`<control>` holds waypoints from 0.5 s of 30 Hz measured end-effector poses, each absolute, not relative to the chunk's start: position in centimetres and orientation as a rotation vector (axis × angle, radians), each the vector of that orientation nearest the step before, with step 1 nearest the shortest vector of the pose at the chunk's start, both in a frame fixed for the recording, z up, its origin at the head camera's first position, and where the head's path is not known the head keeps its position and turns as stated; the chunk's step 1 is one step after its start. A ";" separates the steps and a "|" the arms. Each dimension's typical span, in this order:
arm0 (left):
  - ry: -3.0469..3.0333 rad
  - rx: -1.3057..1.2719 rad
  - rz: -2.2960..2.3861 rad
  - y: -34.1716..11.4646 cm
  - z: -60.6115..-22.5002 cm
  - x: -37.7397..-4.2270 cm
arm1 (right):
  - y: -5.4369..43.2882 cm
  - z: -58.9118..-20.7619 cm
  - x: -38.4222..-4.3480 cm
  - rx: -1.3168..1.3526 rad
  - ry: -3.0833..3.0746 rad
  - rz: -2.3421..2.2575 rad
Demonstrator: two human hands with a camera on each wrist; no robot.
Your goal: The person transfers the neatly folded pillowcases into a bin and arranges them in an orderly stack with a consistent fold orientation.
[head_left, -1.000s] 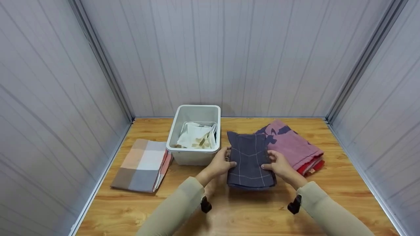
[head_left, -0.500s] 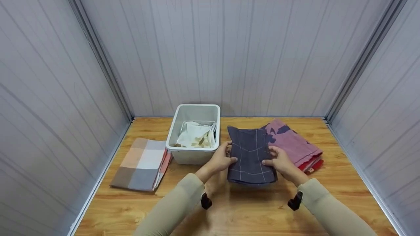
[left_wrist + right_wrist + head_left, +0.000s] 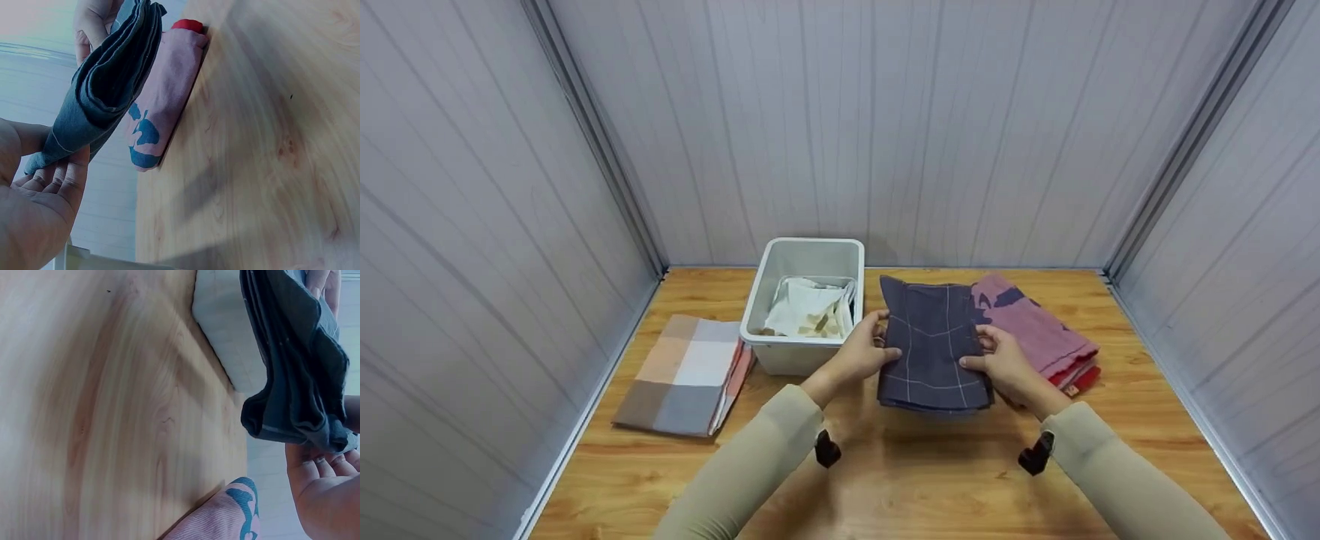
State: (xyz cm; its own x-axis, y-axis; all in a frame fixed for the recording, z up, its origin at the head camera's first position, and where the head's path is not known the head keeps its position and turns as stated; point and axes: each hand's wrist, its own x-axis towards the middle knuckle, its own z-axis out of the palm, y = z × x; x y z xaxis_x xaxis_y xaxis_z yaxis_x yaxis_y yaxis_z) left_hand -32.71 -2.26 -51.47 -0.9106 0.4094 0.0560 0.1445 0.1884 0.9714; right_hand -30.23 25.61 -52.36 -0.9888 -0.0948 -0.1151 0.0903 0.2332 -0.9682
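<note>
Both hands hold a folded dark grey cloth [image 3: 934, 345] with thin white check lines, raised above the wooden table. My left hand [image 3: 861, 351] grips its left edge, thumb on top and fingers underneath. At the right edge my right hand [image 3: 1006, 367] pinches it the same way. Several folded layers of the dark cloth [image 3: 112, 79] show end-on in the left wrist view, and the right wrist view shows its loose layered end [image 3: 292, 377]. Behind the right hand lies a folded pink cloth [image 3: 1031, 330] with dark patches and red layers beneath.
A white plastic bin [image 3: 802, 356] holding crumpled white and tan cloths [image 3: 810, 307] stands left of the left hand. Further left lies a folded checked cloth [image 3: 682, 379] in orange, white, grey and brown. Pale panel walls [image 3: 840, 135] enclose the table [image 3: 930, 487] at back and sides.
The dark cloth, with both hands on it, has moved slightly up and away from the person. More of the table shows in front of it. Bin and other cloths have stayed put.
</note>
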 end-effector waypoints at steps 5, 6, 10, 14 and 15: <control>2.213 0.506 1.841 -2.7 -51.2 -32.9 | 25.3 -51.7 -30.3 -0.008 2.249 -1.964; 2.204 0.505 1.854 -2.8 -51.1 -32.9 | 25.2 -51.6 -30.2 -0.013 2.235 -1.978; 2.197 0.505 1.869 -3.1 -50.8 -32.9 | 25.0 -51.0 -30.2 -0.006 2.239 -1.965; 2.195 0.518 1.870 -3.5 -50.6 -33.0 | 24.9 -50.7 -30.2 0.003 2.290 -1.904; 2.192 0.526 1.873 -3.5 -50.6 -33.1 | 24.9 -50.7 -30.3 -0.006 2.303 -1.893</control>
